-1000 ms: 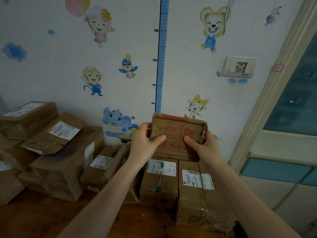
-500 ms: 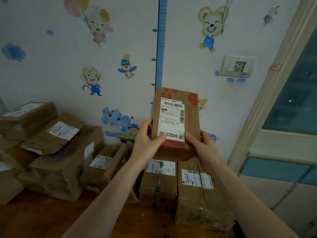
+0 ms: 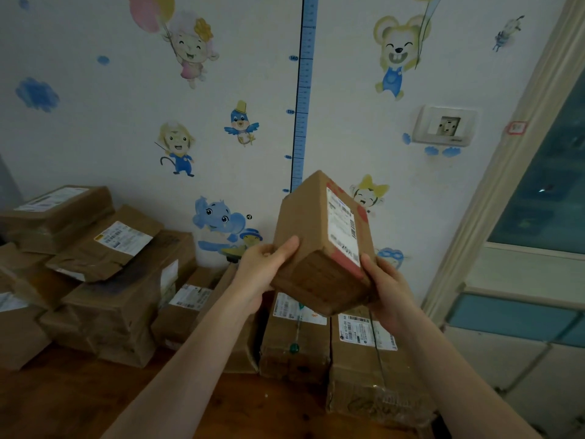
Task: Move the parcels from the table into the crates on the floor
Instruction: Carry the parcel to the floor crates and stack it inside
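Stack of brown parcels (image 3: 104, 267) piled on the wooden table (image 3: 79, 403) at left, against the stickered wall (image 3: 95, 128). Left hand (image 3: 262, 274) grips the left side of a small cardboard parcel (image 3: 313, 242), thumb laid on its top face. Parcel is in the air, tilted, white label (image 3: 343, 229) facing right, above two boxes (image 3: 332, 343) standing on the table. Right hand (image 3: 387, 293) wraps its lower right edge, fingers hidden behind. Wall socket (image 3: 443, 126) further right.

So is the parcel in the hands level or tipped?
Tipped: the parcel slants up and away, its label facing right, gripped between the left hand and right hand.
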Tool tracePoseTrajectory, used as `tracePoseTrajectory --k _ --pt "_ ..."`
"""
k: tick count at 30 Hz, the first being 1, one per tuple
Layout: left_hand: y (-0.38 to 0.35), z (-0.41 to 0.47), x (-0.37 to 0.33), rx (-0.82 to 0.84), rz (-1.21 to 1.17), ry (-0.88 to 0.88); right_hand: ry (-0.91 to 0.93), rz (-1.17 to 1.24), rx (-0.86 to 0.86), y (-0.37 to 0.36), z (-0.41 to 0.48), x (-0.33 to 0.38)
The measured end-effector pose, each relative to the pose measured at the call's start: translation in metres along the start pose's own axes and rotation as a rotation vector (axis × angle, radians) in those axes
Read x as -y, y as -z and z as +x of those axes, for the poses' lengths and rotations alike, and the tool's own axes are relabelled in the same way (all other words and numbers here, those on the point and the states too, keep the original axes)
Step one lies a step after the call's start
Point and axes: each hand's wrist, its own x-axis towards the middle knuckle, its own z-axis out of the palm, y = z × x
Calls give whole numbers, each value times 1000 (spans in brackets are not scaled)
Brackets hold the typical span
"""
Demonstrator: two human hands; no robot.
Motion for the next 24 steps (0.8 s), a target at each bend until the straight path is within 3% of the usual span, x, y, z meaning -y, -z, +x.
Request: tracePoseTrajectory --k 3,5,8,11,24 --pt "-2 -2 5 -78 -32 -131 127 -292 18 -3 1 -2" --pt "-7 -5 6 -24 18 -187 87 -362 66 -5 -1 -2" --pt "-10 -9 9 24 96 -229 -44 -351 99 -8 -3 -3" --pt "-11 -10 15 5 97 -241 -63 -221 133 -11 -4 -1" --pt "-9 -5 11 -28 372 -318 148 -383 158 -20 -16 -3"
